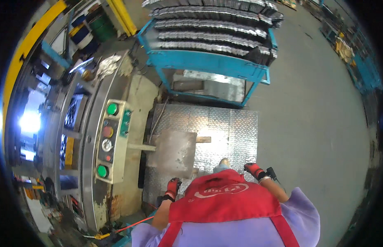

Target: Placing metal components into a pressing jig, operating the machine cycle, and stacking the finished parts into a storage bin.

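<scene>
My left hand, in a red and black glove, hangs low by the left side of my red apron. Its fingers are curled in and nothing shows in them. A flat grey metal plate or stool top is the thing nearest to it, a short way ahead, not touched. On the other side, my right hand, gloved alike, is held out beside the apron. Its fingers look curled too, with no object visible in them. A small black object shows beside the right wrist.
At left stands a press machine with a control box carrying green and red buttons. Ahead, a blue rack bears rows of stacked dark metal parts. Underfoot lies a diamond-plate platform. Drums and a yellow post stand far left.
</scene>
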A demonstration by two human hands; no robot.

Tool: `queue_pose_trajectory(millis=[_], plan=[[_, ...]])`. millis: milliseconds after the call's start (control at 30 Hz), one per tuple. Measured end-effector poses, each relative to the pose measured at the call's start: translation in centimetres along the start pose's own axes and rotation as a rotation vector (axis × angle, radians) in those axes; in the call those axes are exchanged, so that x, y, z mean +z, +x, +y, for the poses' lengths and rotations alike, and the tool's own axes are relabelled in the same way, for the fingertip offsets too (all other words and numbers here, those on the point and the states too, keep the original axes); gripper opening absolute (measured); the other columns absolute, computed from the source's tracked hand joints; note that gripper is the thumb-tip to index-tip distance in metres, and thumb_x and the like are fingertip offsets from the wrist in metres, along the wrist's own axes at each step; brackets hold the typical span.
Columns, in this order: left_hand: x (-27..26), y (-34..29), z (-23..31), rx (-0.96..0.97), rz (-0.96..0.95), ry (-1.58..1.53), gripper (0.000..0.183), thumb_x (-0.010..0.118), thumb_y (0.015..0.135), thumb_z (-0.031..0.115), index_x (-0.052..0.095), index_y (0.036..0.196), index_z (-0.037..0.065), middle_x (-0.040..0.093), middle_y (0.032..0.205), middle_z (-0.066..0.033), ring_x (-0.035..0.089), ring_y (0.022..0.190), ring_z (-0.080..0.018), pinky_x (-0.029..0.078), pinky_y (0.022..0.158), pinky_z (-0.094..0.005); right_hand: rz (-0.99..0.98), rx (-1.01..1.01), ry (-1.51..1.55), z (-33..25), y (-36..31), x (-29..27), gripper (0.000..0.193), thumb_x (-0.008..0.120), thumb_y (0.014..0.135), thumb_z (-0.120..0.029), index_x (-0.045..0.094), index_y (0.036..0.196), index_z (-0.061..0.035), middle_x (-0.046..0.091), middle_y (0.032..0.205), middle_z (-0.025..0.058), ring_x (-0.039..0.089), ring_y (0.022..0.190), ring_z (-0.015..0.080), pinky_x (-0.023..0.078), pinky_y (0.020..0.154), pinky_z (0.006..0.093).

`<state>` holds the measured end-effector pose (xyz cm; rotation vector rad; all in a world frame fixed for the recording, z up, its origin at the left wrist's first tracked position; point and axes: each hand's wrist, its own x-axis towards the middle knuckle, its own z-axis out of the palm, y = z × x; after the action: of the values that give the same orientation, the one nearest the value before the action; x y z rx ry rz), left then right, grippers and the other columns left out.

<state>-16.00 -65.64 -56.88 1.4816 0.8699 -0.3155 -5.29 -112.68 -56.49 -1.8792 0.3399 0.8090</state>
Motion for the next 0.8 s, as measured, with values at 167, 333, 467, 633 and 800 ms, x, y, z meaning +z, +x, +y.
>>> queue_pose_trajectory(millis=[167,333,467,633,800], plan=[[9.6,7.2,5.9,0.407,-0.113,0.137,0.024,0.060,0.082,0.017,0.059,0.103,0.004,0.063,0.094,-0.0071,0.060,0.080,-0.0160,0.046,0.067,-0.0261,0.138,0.095,0.250,-0.3,0.7,-7.5,0.026,0.056,0.082,-0.028,0.063,0.077,-0.0031,0.061,0.069,0.0019,0.052,0.062,0.0104,0.041,0.057,0.0260],[23.0,2.6,25.1,0.286,-0.354,-0.067,0.032,0.061,0.082,0.014,0.056,0.111,0.003,0.061,0.101,-0.0054,0.057,0.087,-0.0134,0.045,0.076,-0.0256,0.166,-0.022,0.147,2.2,1.9,-11.0,0.026,0.058,0.081,-0.027,0.063,0.080,-0.0019,0.062,0.071,0.0027,0.053,0.063,0.0129,0.042,0.058,0.0268],[30.0,5.9,30.9,0.538,-0.368,0.286,0.040,0.063,0.081,0.019,0.052,0.117,0.006,0.061,0.096,-0.0055,0.055,0.085,-0.0121,0.043,0.077,-0.0239,0.130,0.174,0.620,2.1,4.0,-11.8,0.027,0.058,0.081,-0.023,0.060,0.096,-0.0014,0.064,0.086,0.0069,0.060,0.075,0.0189,0.046,0.065,0.0292],[39.8,10.3,41.4,0.808,-0.404,0.353,0.062,0.066,0.075,0.032,0.042,0.125,0.006,0.047,0.123,-0.0174,0.046,0.112,-0.0311,0.037,0.094,-0.0362,0.142,0.113,0.427,0.3,7.8,-15.8,0.028,0.055,0.078,-0.008,0.056,0.105,-0.0025,0.063,0.098,0.0129,0.062,0.088,0.0229,0.049,0.076,0.0310],[49.8,13.7,52.1,1.082,-0.317,0.412,0.067,0.067,0.073,0.035,0.040,0.127,0.006,0.039,0.128,-0.0236,0.041,0.116,-0.0374,0.036,0.095,-0.0394,0.370,-0.441,-0.362,-3.3,11.2,-21.7,0.024,0.053,0.082,-0.011,0.056,0.104,-0.0030,0.063,0.092,0.0130,0.062,0.085,0.0221,0.049,0.074,0.0302]])
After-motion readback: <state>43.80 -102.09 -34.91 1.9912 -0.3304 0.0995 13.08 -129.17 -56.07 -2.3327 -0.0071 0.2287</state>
